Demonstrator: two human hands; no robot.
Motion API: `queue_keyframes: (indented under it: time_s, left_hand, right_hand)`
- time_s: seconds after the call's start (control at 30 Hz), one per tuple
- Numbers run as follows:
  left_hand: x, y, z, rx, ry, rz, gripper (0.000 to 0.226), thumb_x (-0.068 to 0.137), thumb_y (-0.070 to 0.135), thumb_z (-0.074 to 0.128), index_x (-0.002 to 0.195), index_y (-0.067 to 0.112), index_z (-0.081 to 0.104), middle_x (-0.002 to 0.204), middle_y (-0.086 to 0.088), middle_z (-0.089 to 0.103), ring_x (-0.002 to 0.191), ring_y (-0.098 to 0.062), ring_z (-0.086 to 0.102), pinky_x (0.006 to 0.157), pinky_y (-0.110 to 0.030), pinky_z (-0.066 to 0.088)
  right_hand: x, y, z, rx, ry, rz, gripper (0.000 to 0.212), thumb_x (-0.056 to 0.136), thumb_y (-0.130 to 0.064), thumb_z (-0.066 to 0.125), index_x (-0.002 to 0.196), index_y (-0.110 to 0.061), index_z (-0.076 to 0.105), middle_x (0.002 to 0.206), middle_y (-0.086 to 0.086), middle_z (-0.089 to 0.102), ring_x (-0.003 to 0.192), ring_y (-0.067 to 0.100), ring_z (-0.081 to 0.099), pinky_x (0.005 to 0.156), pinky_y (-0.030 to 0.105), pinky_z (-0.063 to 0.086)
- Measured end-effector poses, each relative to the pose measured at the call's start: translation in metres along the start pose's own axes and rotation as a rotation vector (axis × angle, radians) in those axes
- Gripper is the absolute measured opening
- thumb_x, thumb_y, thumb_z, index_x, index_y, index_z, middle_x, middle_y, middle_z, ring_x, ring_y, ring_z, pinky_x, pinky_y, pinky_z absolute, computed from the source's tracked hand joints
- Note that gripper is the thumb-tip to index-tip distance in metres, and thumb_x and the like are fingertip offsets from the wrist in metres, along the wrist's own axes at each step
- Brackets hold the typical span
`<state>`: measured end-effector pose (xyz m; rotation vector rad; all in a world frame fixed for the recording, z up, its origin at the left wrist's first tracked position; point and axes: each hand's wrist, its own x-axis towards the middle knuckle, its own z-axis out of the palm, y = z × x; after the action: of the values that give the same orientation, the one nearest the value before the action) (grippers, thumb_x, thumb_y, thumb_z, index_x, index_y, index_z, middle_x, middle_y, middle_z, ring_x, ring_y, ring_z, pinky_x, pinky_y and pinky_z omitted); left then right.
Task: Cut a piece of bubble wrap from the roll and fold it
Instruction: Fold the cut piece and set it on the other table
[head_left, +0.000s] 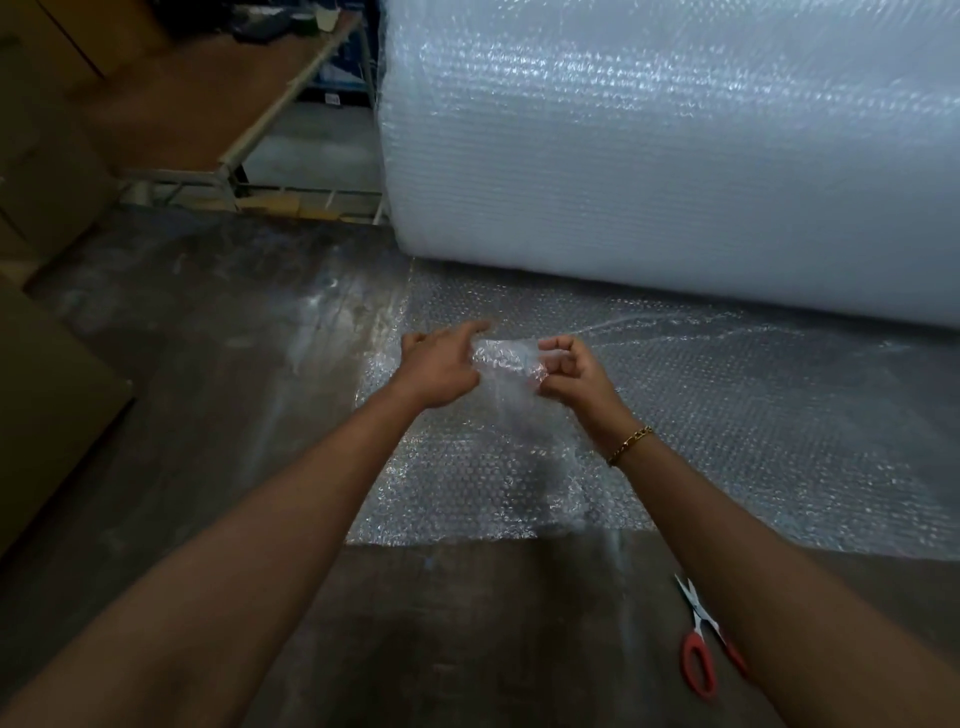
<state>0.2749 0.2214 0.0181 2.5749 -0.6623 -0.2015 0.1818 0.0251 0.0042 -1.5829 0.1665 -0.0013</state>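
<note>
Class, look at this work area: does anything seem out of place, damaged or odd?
Nothing looks damaged or spilled. One thing stands out: the scissors lie loose on the bare floor in front of the sheet, blades seemingly a little apart, partly hidden under an arm. The floor also shows pale smears left of the sheet.

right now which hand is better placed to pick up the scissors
Probably the right hand: the scissors lie on the floor by the right forearm, well away from the left hand. It must first release the bubble wrap piece it pinches.
</note>
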Motion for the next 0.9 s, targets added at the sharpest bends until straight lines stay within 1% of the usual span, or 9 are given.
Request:
queue_keyframes:
  time_s: [0.07, 0.17, 0.3, 0.37, 0.47, 0.63, 0.73, 0.8, 0.9]
  left_hand:
    - [0.000, 0.002, -0.004, -0.040, 0.018, -0.002, 0.068, 0.086, 0.028, 0.068, 0.148, 0.035, 0.040, 0.116, 0.001, 0.066, 0.119, -0.023, 0.058, 0.107, -0.039, 0.029]
    - [-0.005, 0.007, -0.012, -0.056, -0.007, 0.026, 0.074, 0.082, 0.029, 0.072, 0.149, 0.035, 0.039, 0.105, 0.001, 0.065, 0.108, -0.027, 0.063, 0.100, -0.041, 0.043]
    - [-0.017, -0.005, -0.034, -0.117, -0.040, -0.019, 0.080, 0.077, 0.024, 0.076, 0.148, 0.036, 0.040, 0.125, -0.010, 0.065, 0.105, -0.030, 0.065, 0.094, -0.042, 0.052]
    - [-0.025, -0.020, -0.048, -0.100, -0.026, -0.074, 0.074, 0.075, 0.025, 0.075, 0.142, 0.036, 0.047, 0.115, -0.005, 0.066, 0.103, -0.028, 0.065, 0.095, -0.045, 0.052]
    - [-0.034, -0.047, -0.062, -0.033, 0.022, -0.148, 0.056, 0.077, 0.028, 0.078, 0.129, 0.034, 0.059, 0.094, 0.009, 0.066, 0.104, -0.023, 0.064, 0.101, -0.049, 0.046]
    - [-0.058, -0.046, -0.076, -0.748, 0.121, -0.185, 0.026, 0.085, 0.009, 0.075, 0.110, 0.012, 0.067, 0.094, -0.006, 0.071, 0.091, -0.024, 0.068, 0.078, -0.032, 0.048]
    - [-0.076, -0.036, -0.066, -1.041, 0.086, -0.282, 0.055, 0.079, 0.028, 0.080, 0.128, 0.026, 0.054, 0.114, -0.001, 0.073, 0.101, -0.017, 0.069, 0.076, -0.031, 0.040]
    - [-0.090, -0.031, -0.043, -0.967, -0.026, -0.337, 0.066, 0.076, 0.031, 0.081, 0.133, 0.022, 0.050, 0.120, -0.004, 0.070, 0.108, -0.019, 0.067, 0.078, -0.032, 0.041]
    - [-0.100, -0.024, -0.012, -0.952, -0.083, -0.351, 0.016, 0.088, 0.006, 0.071, 0.099, 0.013, 0.063, 0.114, -0.015, 0.071, 0.104, -0.031, 0.071, 0.066, -0.027, 0.046]
  right_hand:
    - [-0.008, 0.000, 0.002, -0.083, -0.022, 0.028, 0.053, 0.082, -0.003, 0.079, 0.119, -0.020, 0.046, 0.122, 0.011, 0.061, 0.108, 0.025, 0.067, 0.091, 0.035, 0.059]
    - [-0.015, -0.004, 0.009, -0.111, 0.058, -0.005, 0.036, 0.087, -0.001, 0.074, 0.103, -0.018, 0.046, 0.117, 0.013, 0.066, 0.104, 0.026, 0.071, 0.097, 0.050, 0.057]
    - [-0.024, -0.027, 0.008, -0.055, 0.194, -0.058, 0.029, 0.095, 0.007, 0.060, 0.091, -0.017, 0.046, 0.103, 0.017, 0.067, 0.076, 0.020, 0.074, 0.074, 0.042, 0.061]
    - [-0.031, -0.041, 0.004, -0.032, 0.205, -0.073, 0.032, 0.095, 0.009, 0.059, 0.091, -0.018, 0.044, 0.099, 0.013, 0.067, 0.070, 0.014, 0.073, 0.061, 0.030, 0.061]
    - [-0.043, -0.057, -0.003, 0.002, 0.221, -0.074, 0.032, 0.094, 0.010, 0.059, 0.093, -0.019, 0.043, 0.099, 0.012, 0.071, 0.069, 0.016, 0.073, 0.055, 0.029, 0.059]
    - [-0.061, -0.067, -0.008, 0.053, 0.297, -0.034, 0.029, 0.097, 0.001, 0.061, 0.095, -0.022, 0.043, 0.099, 0.004, 0.077, 0.070, 0.017, 0.075, 0.047, 0.026, 0.052]
    - [-0.071, -0.064, -0.010, 0.137, 0.382, 0.003, 0.032, 0.096, 0.003, 0.060, 0.095, -0.023, 0.042, 0.099, 0.006, 0.076, 0.068, 0.017, 0.071, 0.043, 0.022, 0.048]
    - [-0.078, -0.059, -0.013, 0.197, 0.438, 0.044, 0.033, 0.096, 0.006, 0.060, 0.096, -0.022, 0.042, 0.101, 0.011, 0.074, 0.070, 0.021, 0.071, 0.041, 0.022, 0.048]
    - [-0.090, -0.041, -0.024, 0.112, 0.507, 0.118, 0.030, 0.095, 0.001, 0.061, 0.098, -0.022, 0.042, 0.107, 0.014, 0.072, 0.072, 0.024, 0.072, 0.044, 0.024, 0.047]
